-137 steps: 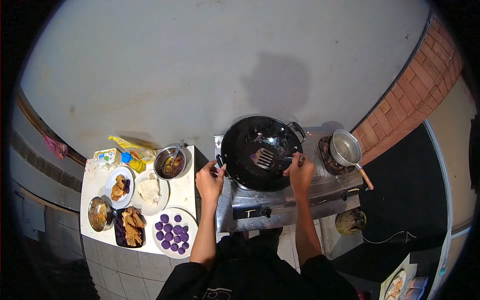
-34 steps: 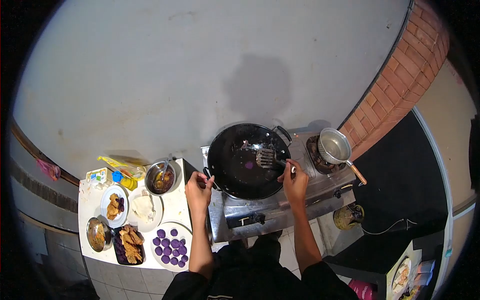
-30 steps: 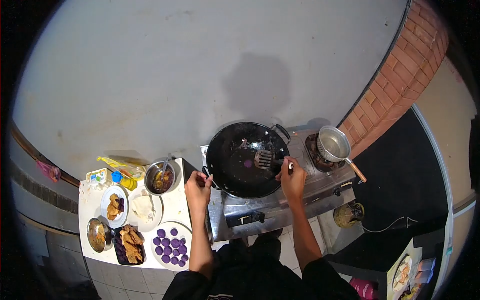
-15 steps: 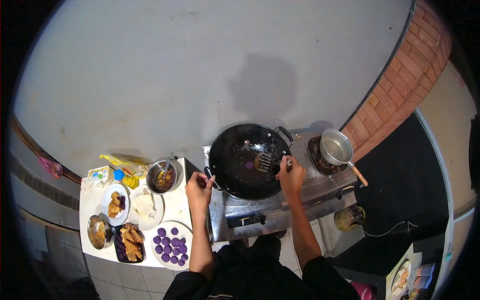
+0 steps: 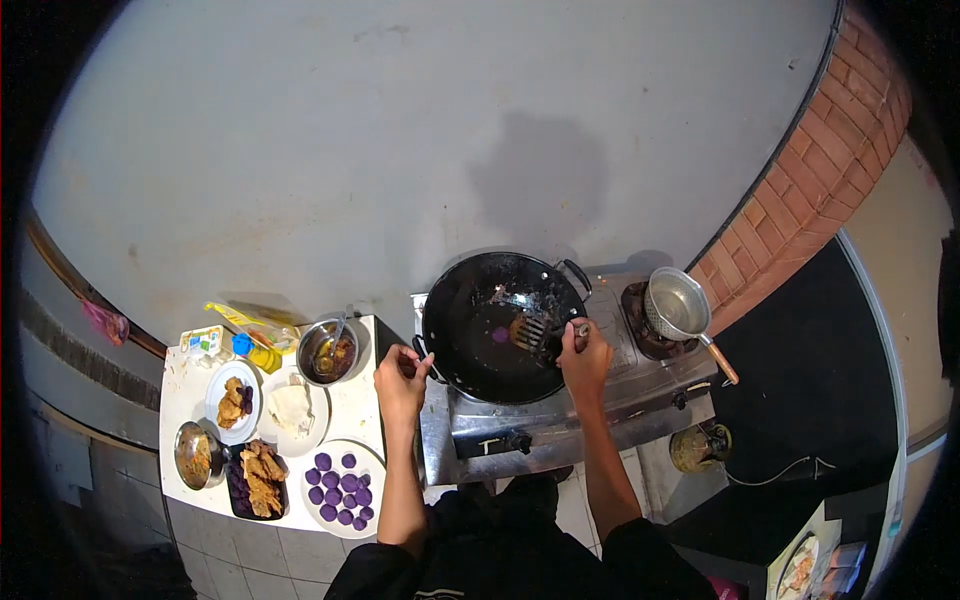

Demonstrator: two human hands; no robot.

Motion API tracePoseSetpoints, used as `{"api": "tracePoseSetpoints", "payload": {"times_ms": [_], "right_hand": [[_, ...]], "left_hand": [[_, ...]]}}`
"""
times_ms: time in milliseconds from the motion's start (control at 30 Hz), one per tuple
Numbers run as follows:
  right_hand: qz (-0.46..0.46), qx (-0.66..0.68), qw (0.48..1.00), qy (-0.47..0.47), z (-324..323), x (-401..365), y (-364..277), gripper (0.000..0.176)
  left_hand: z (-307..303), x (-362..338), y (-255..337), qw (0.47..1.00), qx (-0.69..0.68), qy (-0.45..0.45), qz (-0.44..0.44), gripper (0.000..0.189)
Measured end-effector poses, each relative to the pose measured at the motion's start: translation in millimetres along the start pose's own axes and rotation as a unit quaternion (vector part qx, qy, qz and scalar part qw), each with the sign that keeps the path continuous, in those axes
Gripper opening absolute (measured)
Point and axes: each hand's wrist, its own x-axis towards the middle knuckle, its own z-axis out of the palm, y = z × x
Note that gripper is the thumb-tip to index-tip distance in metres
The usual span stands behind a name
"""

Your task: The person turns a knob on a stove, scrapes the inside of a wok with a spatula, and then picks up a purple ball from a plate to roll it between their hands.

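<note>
A black wok (image 5: 465,370) stands on the stove, a shallow layer of dark liquid in its bottom. My left hand (image 5: 402,380) is pinched at the wok's left side handle. With closed fingers, my right hand (image 5: 588,362) holds a slotted spatula (image 5: 532,334) by its handle, the head down inside the wok. Beside the spatula's slots lies a brownish piece of food (image 5: 516,328), partly covered by it. A purple ball (image 5: 500,335) sits just left of that piece.
Right of the wok, a saucepan (image 5: 677,305) rests on the other burner, its wooden handle sticking out. On the white table (image 5: 345,415) at left are a plate of purple balls (image 5: 345,490), a black tray of fried food (image 5: 262,480), metal bowls (image 5: 327,352), plates and a yellow bottle (image 5: 262,356).
The view has shifted slightly. The spatula remains in the wok beside the brownish piece, and both hands keep nearly the same places.
</note>
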Motion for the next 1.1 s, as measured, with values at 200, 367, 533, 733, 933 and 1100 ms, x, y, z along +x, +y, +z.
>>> {"api": "tracePoseSetpoints", "payload": {"times_ms": [200,367,533,733,933,1100], "right_hand": [[-0.061,-0.021,0.998,0.009,-9.8,-1.1,-9.7,0.015],[-0.119,-0.040,0.992,0.020,-11.8,1.3,-5.9,0.015],[-0.114,-0.031,0.993,0.014,-14.9,0.8,-2.4,0.015],[-0.056,-0.010,0.998,-0.002,-13.4,-1.0,6.1,0.014],[-0.036,0.023,0.999,-0.005,-10.8,-4.4,5.6,0.014],[-0.042,0.032,0.999,0.009,-6.3,-5.1,8.8,0.013]], "left_hand": [[-0.4,-1.5,2.9,1.000,0.004,0.002,0.000,0.025],[0.6,-1.5,-2.2,1.000,0.017,0.007,0.010,0.027],[-0.1,-2.2,-0.8,1.000,0.018,0.004,-0.018,0.029],[1.7,-2.9,-1.1,0.999,0.036,0.021,0.015,0.027],[2.9,-3.3,-2.9,0.998,0.031,0.034,0.045,0.027],[0.8,-6.0,5.3,0.998,0.039,0.033,0.024,0.026]]}}
